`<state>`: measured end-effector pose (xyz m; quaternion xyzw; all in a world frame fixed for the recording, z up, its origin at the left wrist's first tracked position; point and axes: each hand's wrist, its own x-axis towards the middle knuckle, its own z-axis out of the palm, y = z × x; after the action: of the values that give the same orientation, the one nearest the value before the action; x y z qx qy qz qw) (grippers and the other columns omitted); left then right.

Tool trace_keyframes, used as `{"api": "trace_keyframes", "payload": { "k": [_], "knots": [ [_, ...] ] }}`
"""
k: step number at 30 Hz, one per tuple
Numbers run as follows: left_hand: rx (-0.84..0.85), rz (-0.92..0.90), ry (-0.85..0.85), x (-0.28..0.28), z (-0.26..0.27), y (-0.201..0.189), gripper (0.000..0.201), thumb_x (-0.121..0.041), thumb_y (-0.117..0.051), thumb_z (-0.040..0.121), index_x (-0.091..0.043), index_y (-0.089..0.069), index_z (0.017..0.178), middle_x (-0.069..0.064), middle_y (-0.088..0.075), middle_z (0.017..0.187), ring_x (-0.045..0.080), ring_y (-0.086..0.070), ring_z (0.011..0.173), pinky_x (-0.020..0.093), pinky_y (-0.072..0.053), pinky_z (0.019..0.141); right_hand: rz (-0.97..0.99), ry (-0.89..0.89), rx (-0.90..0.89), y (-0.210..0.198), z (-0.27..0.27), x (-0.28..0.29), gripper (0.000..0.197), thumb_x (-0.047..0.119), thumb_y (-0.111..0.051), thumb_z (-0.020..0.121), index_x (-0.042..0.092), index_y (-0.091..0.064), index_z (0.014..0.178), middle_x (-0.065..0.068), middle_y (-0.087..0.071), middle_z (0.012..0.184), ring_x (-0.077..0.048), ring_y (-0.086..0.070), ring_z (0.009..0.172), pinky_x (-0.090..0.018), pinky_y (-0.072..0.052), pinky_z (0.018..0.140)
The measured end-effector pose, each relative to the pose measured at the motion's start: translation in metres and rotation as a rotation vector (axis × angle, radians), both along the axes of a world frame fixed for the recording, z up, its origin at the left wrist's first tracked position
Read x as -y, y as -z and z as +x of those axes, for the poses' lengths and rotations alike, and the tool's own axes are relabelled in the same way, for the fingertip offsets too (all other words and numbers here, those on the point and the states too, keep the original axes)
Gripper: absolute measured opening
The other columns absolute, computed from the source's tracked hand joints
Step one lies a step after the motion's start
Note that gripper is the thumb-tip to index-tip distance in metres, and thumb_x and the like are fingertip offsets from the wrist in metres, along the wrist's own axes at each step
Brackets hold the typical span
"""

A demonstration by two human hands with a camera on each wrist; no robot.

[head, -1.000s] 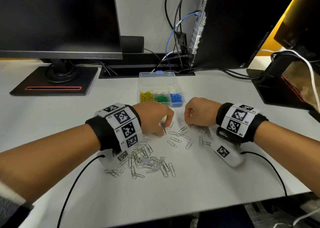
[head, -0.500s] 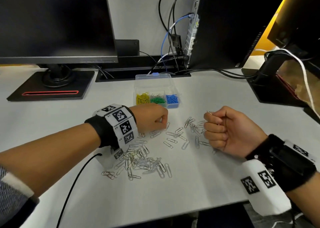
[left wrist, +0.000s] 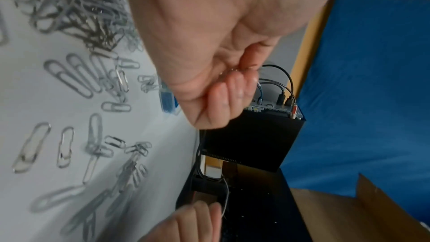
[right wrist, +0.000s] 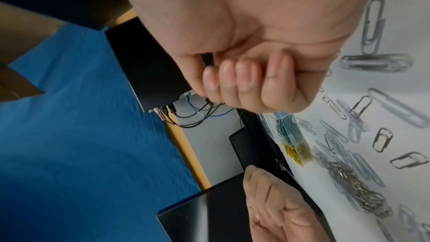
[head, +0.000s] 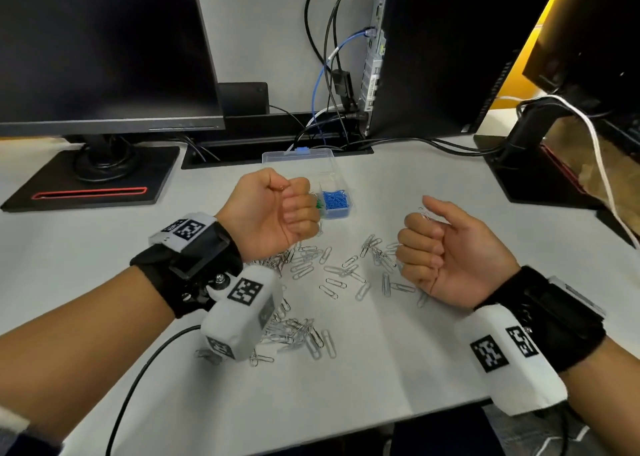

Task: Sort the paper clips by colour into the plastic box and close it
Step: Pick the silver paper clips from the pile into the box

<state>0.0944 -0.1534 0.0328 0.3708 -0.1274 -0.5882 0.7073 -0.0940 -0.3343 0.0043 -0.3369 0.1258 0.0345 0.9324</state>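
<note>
Several silver paper clips (head: pixel 339 275) lie scattered on the white desk (head: pixel 381 369), with a denser heap (head: pixel 294 331) toward the left. The clear plastic box (head: pixel 298 155) stands behind them with its lid open; blue clips (head: pixel 334 199) fill its right compartment, and green clips (right wrist: pixel 286 128) and yellow clips (right wrist: pixel 298 152) fill the others. My left hand (head: pixel 298 213) is raised in front of the box, turned palm up, fingers curled on a few silver clips that glint (left wrist: pixel 232 70). My right hand (head: pixel 415 247) is lifted to the right, fist palm up, gripping silver clips (head: pixel 426 214) that stick out of it.
A monitor (head: pixel 97 57) on a black base (head: pixel 86 178) stands at the back left. A black computer tower (head: pixel 433 57) with cables (head: pixel 329 74) stands at the back middle. Another monitor stand (head: pixel 519 164) is at the right. A black wrist cable (head: pixel 145 369) trails over the near desk.
Both hands rose off the pile of clips and turned palm up with clips in them, the right hand first, then the left, which now covers part of the box.
</note>
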Motion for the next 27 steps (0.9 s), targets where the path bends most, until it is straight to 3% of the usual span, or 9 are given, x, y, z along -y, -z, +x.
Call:
{"api": "trace_keyframes", "payload": {
  "k": [4, 8, 11, 14, 17, 18, 20, 23, 27],
  "knots": [
    [-0.125, 0.024, -0.056, 0.005, -0.008, -0.001, 0.009, -0.012, -0.031, 0.075, -0.017, -0.035, 0.068, -0.002, -0.034, 0.055, 0.011, -0.031, 0.046, 0.019, -0.03, 0.045, -0.036, 0.078, -0.042, -0.002, -0.001, 0.0, 0.038, 0.029, -0.04, 0.094, 0.015, -0.051, 0.061, 0.004, -0.028, 0.057, -0.01, -0.029, 0.048, -0.022, -0.026, 0.045],
    [-0.043, 0.165, -0.045, 0.011, -0.008, 0.004, 0.021, -0.006, -0.028, 0.083, -0.014, -0.04, 0.068, -0.004, -0.035, 0.056, 0.008, -0.028, 0.043, 0.017, -0.021, 0.041, -0.144, 0.15, -0.1, -0.005, -0.004, -0.003, 0.024, 0.017, -0.044, 0.088, 0.004, -0.065, 0.093, 0.002, -0.032, 0.06, -0.01, -0.028, 0.047, -0.021, -0.023, 0.044],
    [0.234, 0.383, 0.005, 0.017, -0.01, 0.006, 0.029, -0.008, -0.026, 0.092, -0.014, -0.042, 0.068, -0.006, -0.024, 0.052, 0.007, -0.018, 0.038, 0.019, -0.011, 0.038, -0.26, 0.212, -0.13, -0.004, -0.003, -0.002, 0.024, 0.011, -0.043, 0.088, 0.006, -0.06, 0.104, 0.001, -0.029, 0.058, -0.009, -0.022, 0.045, -0.021, -0.019, 0.042],
    [0.63, 0.588, 0.056, 0.029, -0.02, 0.004, 0.031, -0.023, -0.033, 0.095, -0.012, -0.048, 0.069, -0.006, -0.023, 0.051, 0.009, -0.016, 0.041, 0.017, -0.012, 0.039, -0.384, 0.242, -0.163, -0.003, -0.003, 0.001, 0.02, 0.005, -0.034, 0.09, 0.016, -0.05, 0.089, 0.004, -0.022, 0.056, -0.01, -0.011, 0.048, -0.022, -0.012, 0.042],
    [1.232, 0.711, 0.192, 0.043, -0.029, 0.007, 0.038, -0.039, -0.049, 0.096, -0.009, -0.066, 0.08, -0.002, -0.051, 0.058, 0.009, -0.039, 0.044, 0.023, -0.032, 0.046, -0.419, 0.214, -0.194, -0.005, -0.004, 0.002, 0.019, 0.004, -0.034, 0.083, 0.021, -0.033, 0.073, 0.004, -0.011, 0.063, -0.011, -0.007, 0.052, -0.022, -0.009, 0.042],
    [1.409, 0.711, 0.237, 0.047, -0.031, 0.01, 0.035, -0.039, -0.056, 0.093, -0.008, -0.07, 0.086, 0.002, -0.064, 0.07, 0.01, -0.05, 0.053, 0.024, -0.039, 0.053, -0.418, 0.197, -0.198, -0.006, -0.004, 0.002, 0.019, 0.007, -0.035, 0.079, 0.022, -0.026, 0.071, 0.004, -0.01, 0.064, -0.011, -0.007, 0.052, -0.023, -0.008, 0.042],
    [1.655, 0.733, 0.283, 0.054, -0.035, 0.018, 0.03, -0.039, -0.064, 0.089, -0.009, -0.071, 0.092, 0.003, -0.069, 0.086, 0.014, -0.062, 0.075, 0.026, -0.049, 0.066, -0.402, 0.163, -0.214, -0.008, -0.004, 0.003, 0.021, 0.016, -0.037, 0.076, 0.021, -0.017, 0.073, 0.003, -0.011, 0.065, -0.011, -0.007, 0.052, -0.025, -0.008, 0.045],
    [1.821, 0.771, 0.285, 0.064, -0.039, 0.03, 0.029, -0.042, -0.068, 0.084, -0.013, -0.065, 0.088, 0.002, -0.069, 0.09, 0.018, -0.064, 0.083, 0.036, -0.055, 0.078, -0.371, 0.176, -0.245, -0.007, -0.003, 0.006, 0.02, 0.024, -0.035, 0.084, 0.021, -0.027, 0.066, 0.004, -0.017, 0.059, -0.01, -0.013, 0.046, -0.024, -0.01, 0.044],
    [1.816, 0.781, 0.304, 0.075, -0.038, 0.035, 0.024, -0.038, -0.068, 0.084, -0.014, -0.064, 0.087, 0.002, -0.068, 0.088, 0.019, -0.065, 0.083, 0.038, -0.056, 0.079, -0.348, 0.171, -0.224, -0.002, -0.003, 0.008, 0.026, 0.021, -0.036, 0.095, 0.017, -0.036, 0.069, 0.003, -0.025, 0.056, -0.009, -0.023, 0.043, -0.023, -0.014, 0.044]
  ]
}}
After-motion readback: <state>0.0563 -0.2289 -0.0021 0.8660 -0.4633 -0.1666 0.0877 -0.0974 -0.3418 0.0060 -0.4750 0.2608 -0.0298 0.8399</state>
